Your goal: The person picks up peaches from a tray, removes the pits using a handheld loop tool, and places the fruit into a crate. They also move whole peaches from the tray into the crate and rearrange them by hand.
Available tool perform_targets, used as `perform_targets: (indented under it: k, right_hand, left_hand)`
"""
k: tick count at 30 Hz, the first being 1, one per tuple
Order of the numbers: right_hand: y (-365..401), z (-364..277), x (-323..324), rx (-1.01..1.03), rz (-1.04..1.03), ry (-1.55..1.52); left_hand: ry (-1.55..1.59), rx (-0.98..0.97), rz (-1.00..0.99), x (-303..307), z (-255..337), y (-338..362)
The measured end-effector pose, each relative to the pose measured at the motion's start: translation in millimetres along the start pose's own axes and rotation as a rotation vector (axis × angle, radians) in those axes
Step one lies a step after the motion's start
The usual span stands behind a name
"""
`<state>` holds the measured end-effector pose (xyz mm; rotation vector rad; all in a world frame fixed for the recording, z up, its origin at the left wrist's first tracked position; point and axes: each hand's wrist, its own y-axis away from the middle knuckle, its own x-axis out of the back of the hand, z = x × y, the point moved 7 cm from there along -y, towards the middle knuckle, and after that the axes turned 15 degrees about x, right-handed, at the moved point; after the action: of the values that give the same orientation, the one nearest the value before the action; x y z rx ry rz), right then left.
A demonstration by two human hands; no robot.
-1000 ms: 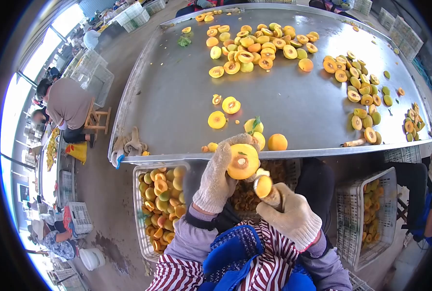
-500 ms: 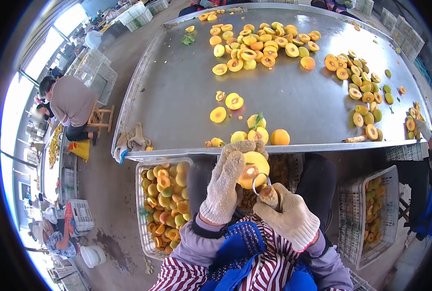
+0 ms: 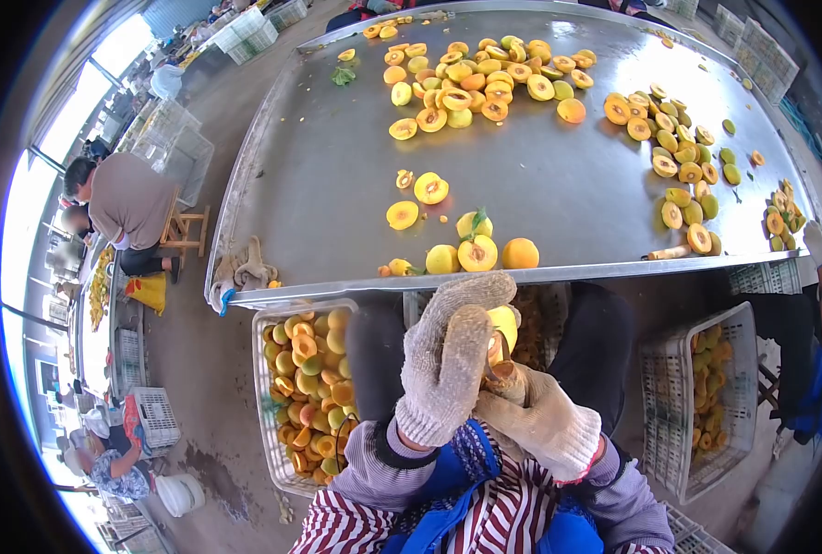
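Note:
My left hand (image 3: 446, 360), in a knitted glove, is wrapped around a yellow peach half (image 3: 503, 323) just in front of the table edge. Its fingers hide most of the fruit. My right hand (image 3: 550, 427), gloved too, grips the wooden handle of a pitting knife (image 3: 513, 380). The knife's metal loop is against the peach half, partly covered by my left hand. Just beyond my hands, on the table, lie a cut peach half (image 3: 477, 253) with its pit showing and a rounded orange-yellow peach (image 3: 521, 254).
The metal table (image 3: 319, 203) carries several piles of peach halves (image 3: 499, 83). Crates of peach halves stand at left (image 3: 305, 397) and right (image 3: 707, 397). Spare gloves (image 3: 245, 268) lie on the left corner. A co-worker's gloved hand (image 3: 815, 242) is at the right edge.
My left hand has turned and closed further over the peach half, covering more of it. The knife's loop has shifted in against the fruit. The whole view has moved slightly.

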<state>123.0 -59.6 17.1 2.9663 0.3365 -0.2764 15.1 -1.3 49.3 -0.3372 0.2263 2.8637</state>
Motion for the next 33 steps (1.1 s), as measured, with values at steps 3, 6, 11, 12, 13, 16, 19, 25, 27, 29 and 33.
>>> perform_targets:
  k: [3,6,11,12,13,16,19,25,27,29,33]
  right_hand:
    - [7,1,-1,-0.231,-0.08,-0.22]
    - [8,2,2,-0.246,-0.098,-0.295]
    - [17,4,7,-0.347,-0.145,-0.35]
    - [18,4,8,-0.348,-0.139,-0.353]
    - [19,3,8,-0.38,-0.099,-0.417]
    - [20,5,9,-0.399,-0.058,-0.497]
    - [14,0,10,-0.34,-0.035,-0.387]
    - [9,10,8,-0.173,0.025,-0.248]
    - [10,10,8,-0.158,0.0,-0.194]
    - [13,12,9,-0.186,-0.042,-0.271]
    - [17,12,5,-0.291,-0.109,-0.469]
  left_hand:
    - [-0.391,-0.227,0.088,-5,20,-3]
    - [-0.755,-0.423,0.013,-21,30,-6]
    - [-0.763,-0.314,-0.031,-32,32,-12]
    - [-0.83,-0.389,0.021,-34,35,-9]
    - [-0.896,-0.465,0.075,-36,37,-6]
    - [-0.931,-0.384,0.064,-42,40,-8]
    - [-0.435,0.171,-0.159,-31,19,-28]
    - [-0.602,-0.203,0.034,-26,19,-10]
    - [-0.694,-0.508,0.101,-29,31,2]
    - [-0.722,-0.564,0.107,-29,29,5]
    - [-0.747,-0.482,0.092,-38,36,4]
